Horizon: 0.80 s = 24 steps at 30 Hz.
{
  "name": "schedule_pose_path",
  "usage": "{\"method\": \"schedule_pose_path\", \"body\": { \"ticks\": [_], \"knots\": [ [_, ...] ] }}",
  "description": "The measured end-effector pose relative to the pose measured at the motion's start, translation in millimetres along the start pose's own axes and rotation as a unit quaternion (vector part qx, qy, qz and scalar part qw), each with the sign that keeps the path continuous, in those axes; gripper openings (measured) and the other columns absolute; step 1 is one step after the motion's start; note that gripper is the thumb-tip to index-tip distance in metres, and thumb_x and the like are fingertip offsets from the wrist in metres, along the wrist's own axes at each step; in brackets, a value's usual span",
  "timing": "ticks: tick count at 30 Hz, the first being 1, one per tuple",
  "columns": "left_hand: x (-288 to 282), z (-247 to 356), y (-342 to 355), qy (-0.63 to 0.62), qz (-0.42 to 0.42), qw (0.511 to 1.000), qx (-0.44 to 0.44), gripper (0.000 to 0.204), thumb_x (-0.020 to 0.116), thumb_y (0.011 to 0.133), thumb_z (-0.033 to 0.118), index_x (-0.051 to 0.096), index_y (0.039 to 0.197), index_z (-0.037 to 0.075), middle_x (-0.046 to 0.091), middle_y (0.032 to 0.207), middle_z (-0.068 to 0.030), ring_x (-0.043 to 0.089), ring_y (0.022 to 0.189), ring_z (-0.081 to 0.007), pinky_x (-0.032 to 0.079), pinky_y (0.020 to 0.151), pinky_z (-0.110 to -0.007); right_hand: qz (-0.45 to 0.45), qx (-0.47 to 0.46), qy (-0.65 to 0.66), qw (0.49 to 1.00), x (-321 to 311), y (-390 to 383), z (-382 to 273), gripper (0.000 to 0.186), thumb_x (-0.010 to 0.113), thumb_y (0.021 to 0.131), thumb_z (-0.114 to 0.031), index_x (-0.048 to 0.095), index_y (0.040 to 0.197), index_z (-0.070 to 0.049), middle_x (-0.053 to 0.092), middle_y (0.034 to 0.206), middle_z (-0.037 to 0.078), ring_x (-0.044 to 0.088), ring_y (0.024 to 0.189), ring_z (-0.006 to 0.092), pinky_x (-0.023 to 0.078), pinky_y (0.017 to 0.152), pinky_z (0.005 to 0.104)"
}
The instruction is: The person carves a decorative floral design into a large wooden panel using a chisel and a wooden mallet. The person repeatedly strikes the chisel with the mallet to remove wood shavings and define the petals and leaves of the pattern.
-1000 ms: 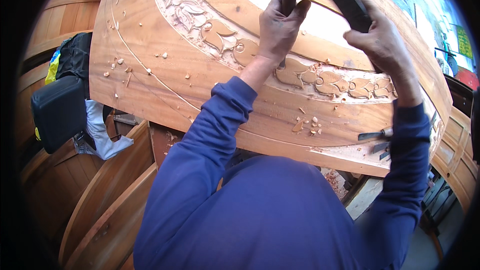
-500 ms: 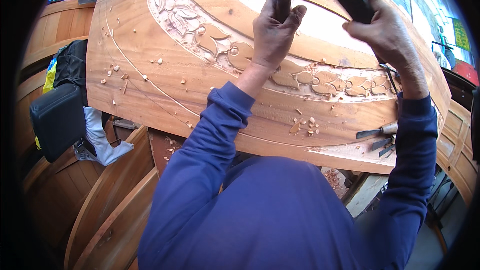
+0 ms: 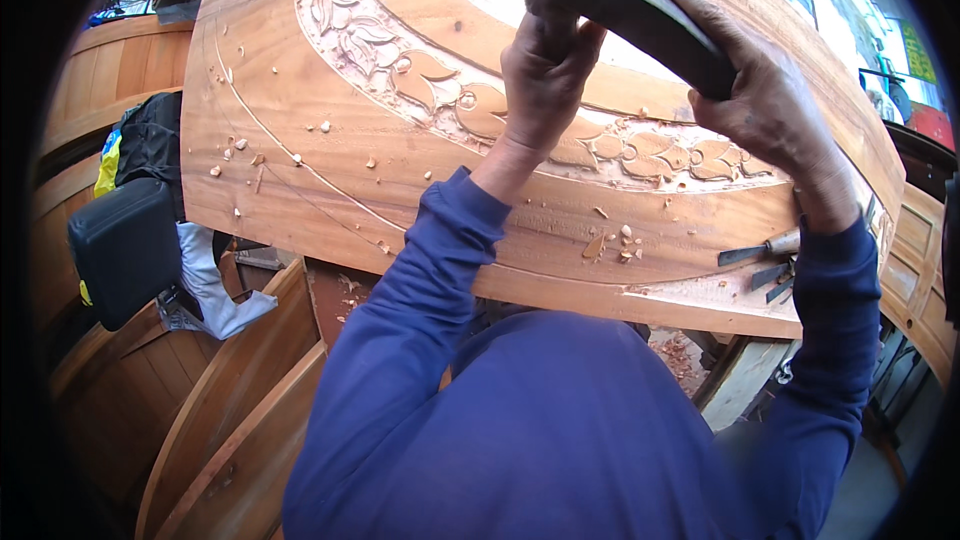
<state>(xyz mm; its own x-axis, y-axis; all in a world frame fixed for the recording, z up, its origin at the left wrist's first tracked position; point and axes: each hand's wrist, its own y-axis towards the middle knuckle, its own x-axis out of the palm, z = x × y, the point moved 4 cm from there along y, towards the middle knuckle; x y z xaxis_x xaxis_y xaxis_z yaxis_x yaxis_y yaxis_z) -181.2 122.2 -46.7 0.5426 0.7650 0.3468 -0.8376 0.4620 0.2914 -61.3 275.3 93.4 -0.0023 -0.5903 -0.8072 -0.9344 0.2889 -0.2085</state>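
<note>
One big wood panel (image 3: 330,170) lay tilted in front of me, w/ one carved leaf band (image 3: 470,105) curving across it from upper left to right. Approx. a dozen+ loose chips (image 3: 612,242) sat on it, most left of the band, a small cluster near the bottom edge below my wrists. One black bag (image 3: 125,250) sat off to the left, below the panel, w/ a pale cloth (image 3: 210,290) just beside it. More curved wood frames (image 3: 240,390) lay lower left. One dark mallet (image 3: 610,0) was up top; my right hand (image 3: 760,110) was clamped round its lower end, fingers wrapped over, wrist bent back, arm reaching up from lower right. My left hand (image 3: 540,75) was fisted tight on one chisel (image 3: 548,15), only its top showing between fingers; hand stood upright over the band's middle, arm stretched straight up from my chest. Mallet head was right above and touching or nearly touching the chisel top; can't tell which. Three spare chisels (image 3: 765,260) lay at the panel's right edge, by my right sleeve.
</note>
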Motion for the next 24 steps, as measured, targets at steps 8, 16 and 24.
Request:
{"method": "schedule_pose_path", "body": {
  "ticks": [8,16,24],
  "knots": [
    [-41.9,109.2,-75.0,-0.036,-0.148,0.985,-0.076,0.053,0.085,0.091,0.016,0.05,0.129,0.005,0.058,0.1,-0.0027,0.058,0.088,-0.0108,0.051,0.079,-0.025,0.141,0.189,0.243,0.941,63.9,-140.1,38.6,0.079,0.081,0.079,-0.011,0.05,0.152,-0.004,0.069,0.126,0.011,0.067,0.107,0.0167,0.053,0.095,0.0308],
    [11.8,118.3,-110.9,0.287,-0.403,0.858,0.14,0.035,0.077,0.08,0.017,0.07,0.113,0.01,0.066,0.099,-0.0076,0.065,0.077,-0.0251,0.056,0.065,-0.035,0.324,0.3,0.389,0.809,151.8,-234.9,-6.7,0.076,0.079,0.086,-0.008,0.04,0.151,-0.002,0.061,0.112,0.009,0.062,0.092,0.0154,0.053,0.083,0.0312],
    [4.8,87.2,-126.2,0.226,-0.583,0.707,0.33,0.011,0.066,0.083,0.024,0.058,0.086,0.017,0.046,0.07,0.0022,0.057,0.061,-0.0126,0.046,0.049,-0.028,0.347,0.264,0.417,0.797,176.6,-273.3,-14.3,0.059,0.075,0.079,0.005,0.046,0.13,-0.001,0.06,0.101,0.008,0.062,0.082,0.0138,0.055,0.076,0.0298]
  ]
}}
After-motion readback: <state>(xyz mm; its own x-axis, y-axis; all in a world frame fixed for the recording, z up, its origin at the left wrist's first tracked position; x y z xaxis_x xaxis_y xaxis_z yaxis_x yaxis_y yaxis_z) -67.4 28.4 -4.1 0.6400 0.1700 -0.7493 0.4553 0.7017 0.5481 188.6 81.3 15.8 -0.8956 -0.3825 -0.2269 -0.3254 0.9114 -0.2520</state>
